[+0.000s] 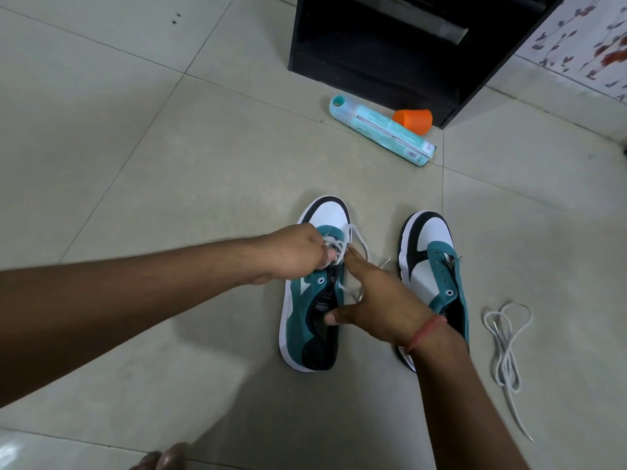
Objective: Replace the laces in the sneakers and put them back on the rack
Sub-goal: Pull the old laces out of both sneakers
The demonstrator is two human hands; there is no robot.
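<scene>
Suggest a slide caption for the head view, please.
Both hands, left and right, work a white lace on the left sneaker.

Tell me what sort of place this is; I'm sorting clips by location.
Probably a home, by a shoe rack: pale tiled floor, a low black rack against a flower-patterned wall, and a spray can lying loose nearby.

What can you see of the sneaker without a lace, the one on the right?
The right sneaker stands upright on the tiled floor, toe pointing away. White toe, black trim, teal suede-like sides, white sole. Its eyelets look empty. The right forearm hides its heel. A loose white lace lies apart on its right.
</scene>
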